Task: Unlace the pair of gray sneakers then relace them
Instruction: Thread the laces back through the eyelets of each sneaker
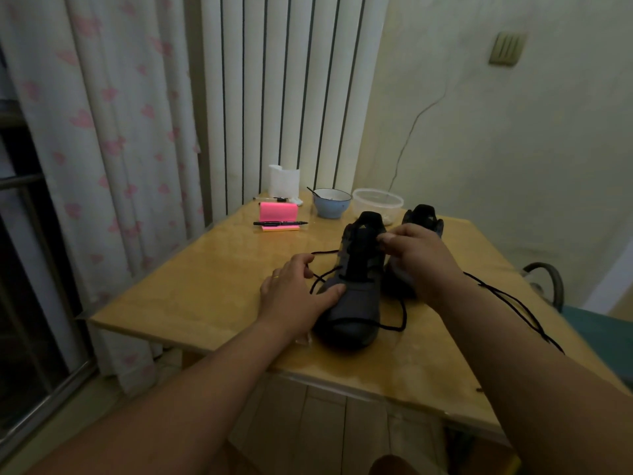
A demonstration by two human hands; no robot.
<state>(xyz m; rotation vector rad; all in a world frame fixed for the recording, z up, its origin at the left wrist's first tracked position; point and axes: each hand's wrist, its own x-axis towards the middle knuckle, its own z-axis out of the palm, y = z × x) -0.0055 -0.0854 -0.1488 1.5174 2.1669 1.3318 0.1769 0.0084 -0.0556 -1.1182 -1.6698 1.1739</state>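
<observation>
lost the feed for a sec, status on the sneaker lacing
Left hand steadies toe of near gray sneaker. Right hand pinching its black lace at top eyelets. Second black lace lies beside right forearm.

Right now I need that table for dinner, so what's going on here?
A person is working on the near sneaker. The left hand presses on its toe while the right hand pinches, it seems, the lace by the top eyelets. Its ends trail loose on the table. The other sneaker stands behind, and a second lace lies loose to the right.
</observation>
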